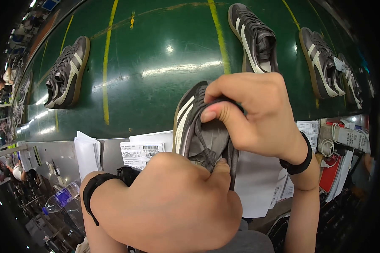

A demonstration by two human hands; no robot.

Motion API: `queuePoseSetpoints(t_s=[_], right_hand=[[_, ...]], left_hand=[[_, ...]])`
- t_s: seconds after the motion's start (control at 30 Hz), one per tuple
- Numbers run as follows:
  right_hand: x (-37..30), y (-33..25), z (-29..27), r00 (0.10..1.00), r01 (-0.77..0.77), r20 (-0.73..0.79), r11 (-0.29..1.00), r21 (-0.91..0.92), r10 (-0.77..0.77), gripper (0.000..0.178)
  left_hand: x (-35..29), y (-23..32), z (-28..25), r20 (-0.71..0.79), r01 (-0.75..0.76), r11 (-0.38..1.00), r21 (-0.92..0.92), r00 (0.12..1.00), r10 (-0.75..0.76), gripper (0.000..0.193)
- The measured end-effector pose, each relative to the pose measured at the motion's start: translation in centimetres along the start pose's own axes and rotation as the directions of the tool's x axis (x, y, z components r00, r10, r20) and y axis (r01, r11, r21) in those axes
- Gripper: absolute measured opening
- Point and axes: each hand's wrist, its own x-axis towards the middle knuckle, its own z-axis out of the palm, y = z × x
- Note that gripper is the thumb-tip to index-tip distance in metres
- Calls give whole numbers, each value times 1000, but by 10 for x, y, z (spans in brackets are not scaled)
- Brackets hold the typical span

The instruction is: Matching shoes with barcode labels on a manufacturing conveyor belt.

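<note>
A dark sneaker (pixel 185 120) with white side stripes is between my two hands, toe pointing away from me over the near edge of the green work surface. My right hand (pixel 259 111) is closed, thumb and forefinger pinching a dark edge at the shoe's upper, near the laced front; whether it is tongue or lace is not clear. My left hand (pixel 171 204) grips the shoe's rear, its thumb pressed at the opening by a dark shoelace (pixel 205 145). The left fingers and the heel are mostly hidden behind that hand.
Similar sneakers stand on the green surface (pixel 156 50): one at left (pixel 78 63), one at far centre right (pixel 244 29), more at right (pixel 314 59). White papers (pixel 255 189) and label sheets (pixel 135 147) lie along the near edge. A plastic bottle (pixel 61 198) is lower left.
</note>
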Motion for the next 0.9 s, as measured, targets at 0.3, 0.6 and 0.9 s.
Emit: queuePoseSetpoints(t_s=[0.3, 0.6, 0.9], right_hand=[[7, 9, 0, 811, -581, 183, 729, 361, 556, 10], [-68, -25, -53, 919, -389, -28, 895, -218, 393, 48], [-236, -69, -65, 429, -893, 402, 311, 326, 809, 47]], left_hand=[[0, 5, 2, 1, 34, 998, 51, 999, -34, 28], [1, -27, 12, -291, 53, 980, 192, 957, 5, 24], [-49, -34, 87, -178, 215, 971, 108, 965, -193, 50]])
